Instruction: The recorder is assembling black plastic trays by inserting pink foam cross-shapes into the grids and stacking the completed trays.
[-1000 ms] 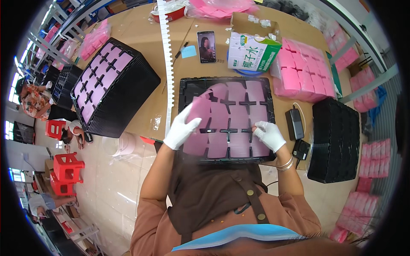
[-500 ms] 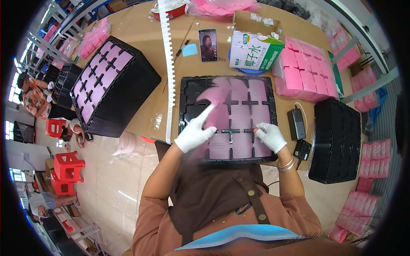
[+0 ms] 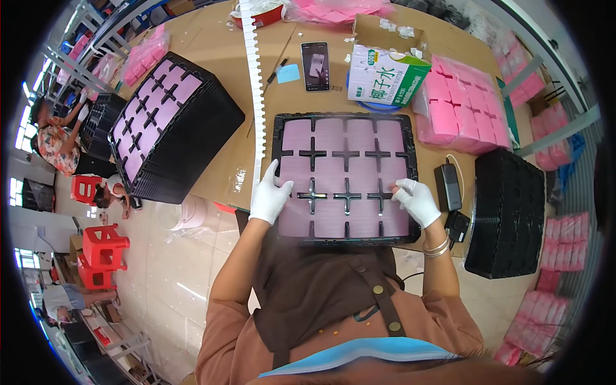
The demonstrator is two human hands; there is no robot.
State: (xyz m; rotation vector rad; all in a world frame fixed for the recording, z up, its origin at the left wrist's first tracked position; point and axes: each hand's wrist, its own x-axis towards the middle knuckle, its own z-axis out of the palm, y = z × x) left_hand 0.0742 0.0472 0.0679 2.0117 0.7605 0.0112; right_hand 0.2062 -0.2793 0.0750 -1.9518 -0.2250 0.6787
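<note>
Curled up half a second ago, the pink sheet [image 3: 330, 173] now lies flat across the black tray [image 3: 321, 242]. At the tray's left edge the left hand [image 3: 269, 199] has thumb and fingers spread; over its right side the right hand [image 3: 417, 201] bunches its fingertips, pinching or not I can't tell. Looks like seating the sheet, calling for gentle pressing around the tray's ridges. An adapter [image 3: 447, 186] crowds its right; a phone [image 3: 315, 66] and carton [image 3: 385, 86] sit beyond.

Single head-worn view (fisheye, edges bowed), looking down from head height, worktable [image 3: 215, 35] near, floor [image 3: 179, 256] farther below.
</note>
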